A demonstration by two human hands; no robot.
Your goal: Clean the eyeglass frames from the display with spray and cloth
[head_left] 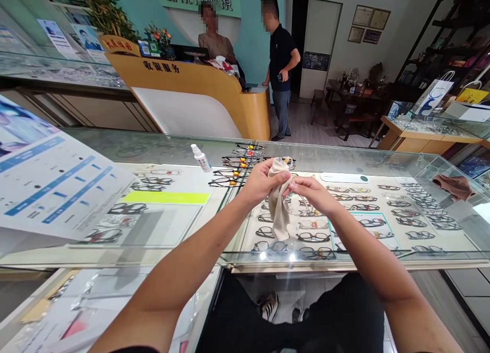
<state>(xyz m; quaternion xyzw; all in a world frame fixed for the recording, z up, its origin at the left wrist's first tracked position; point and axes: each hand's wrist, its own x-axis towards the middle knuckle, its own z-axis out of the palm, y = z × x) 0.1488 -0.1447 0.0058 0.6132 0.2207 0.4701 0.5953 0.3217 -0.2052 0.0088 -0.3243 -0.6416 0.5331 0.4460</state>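
Note:
My left hand (262,181) is closed on a beige cleaning cloth (280,221), which bunches up at the thumb and hangs down below the fingers. Close beside it, my right hand (314,193) pinches a pair of thin-rimmed eyeglasses (288,208); the cloth and fingers hide part of the frame. Both hands are above a glass display case (344,261) with rows of spectacles inside. On the glass top, left of my hands, stands a white spray bottle (201,159). Several dark eyeglasses (233,173) with small orange tags lie in a column near my left hand.
A printed card (49,179) stands at the left of the counter. A brown cloth (454,187) lies at the right end. Beneath the counter, a drawer (126,317) with papers is open. Two people are at the yellow service desk (252,105) across the room.

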